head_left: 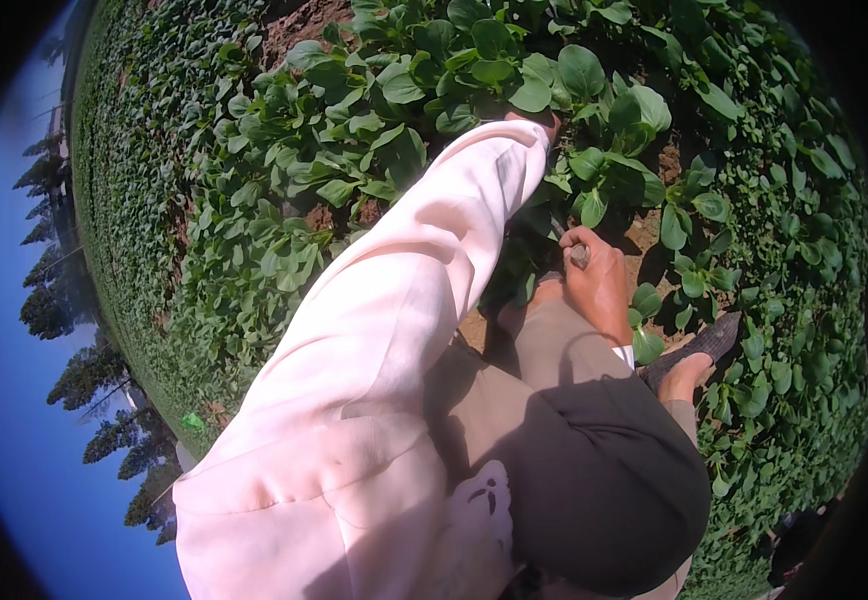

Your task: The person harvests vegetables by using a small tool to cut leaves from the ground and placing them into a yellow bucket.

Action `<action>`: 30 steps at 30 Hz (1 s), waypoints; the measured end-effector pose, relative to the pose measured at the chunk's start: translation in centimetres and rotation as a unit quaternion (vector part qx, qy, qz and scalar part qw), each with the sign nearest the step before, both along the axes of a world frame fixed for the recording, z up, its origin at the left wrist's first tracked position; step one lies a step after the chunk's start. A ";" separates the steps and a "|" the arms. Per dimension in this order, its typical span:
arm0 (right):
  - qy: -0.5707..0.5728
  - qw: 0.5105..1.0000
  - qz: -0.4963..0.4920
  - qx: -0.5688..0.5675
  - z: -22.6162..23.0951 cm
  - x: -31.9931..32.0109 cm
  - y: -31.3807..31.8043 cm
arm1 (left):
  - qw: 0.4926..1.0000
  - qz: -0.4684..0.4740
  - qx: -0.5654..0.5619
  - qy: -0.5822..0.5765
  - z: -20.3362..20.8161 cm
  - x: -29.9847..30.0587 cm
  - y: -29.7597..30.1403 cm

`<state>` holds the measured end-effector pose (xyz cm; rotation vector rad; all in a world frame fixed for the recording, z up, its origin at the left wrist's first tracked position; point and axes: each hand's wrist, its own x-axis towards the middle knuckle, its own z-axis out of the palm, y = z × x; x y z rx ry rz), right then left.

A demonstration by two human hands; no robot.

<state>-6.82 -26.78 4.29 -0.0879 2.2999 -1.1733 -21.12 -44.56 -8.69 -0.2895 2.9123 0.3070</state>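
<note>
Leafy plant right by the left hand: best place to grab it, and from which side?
Judging from its pose, grip low, at the stalk base of the leafy plant, where the stems seem to gather under the broad leaves; the leaves themselves look floppy. Come from the person's side, beside the bare soil, since neighbours crowd the far side. The left hand is mostly hidden in foliage; the right hand is fisted nearby.

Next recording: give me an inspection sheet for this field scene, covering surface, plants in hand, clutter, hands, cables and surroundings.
Surface: brown soil between dense plant rows.
Job's things: leafy green plants; the left hand reaches into them.
Clutter: small green scrap at the field edge.
Hands: left hand mostly hidden among leaves beyond the pink sleeve; right hand closed around a small, unclear object.
Cables: nothing seen.
Surroundings: trees, blue sky, the person's foot in a dark shoe.
</note>
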 end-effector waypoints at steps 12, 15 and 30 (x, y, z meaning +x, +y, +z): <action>-0.054 0.998 -0.037 -0.007 1.2 0.7 3.0 | 0.985 -0.083 0.142 -0.051 7.9 7.1 -3.9; -0.038 0.997 -0.043 -0.041 1.3 1.0 2.5 | 0.943 0.014 0.326 0.057 6.4 12.9 -12.2; 0.163 0.837 -0.509 -0.121 11.2 5.7 12.5 | 0.963 -0.101 0.247 -0.047 4.7 4.1 -20.4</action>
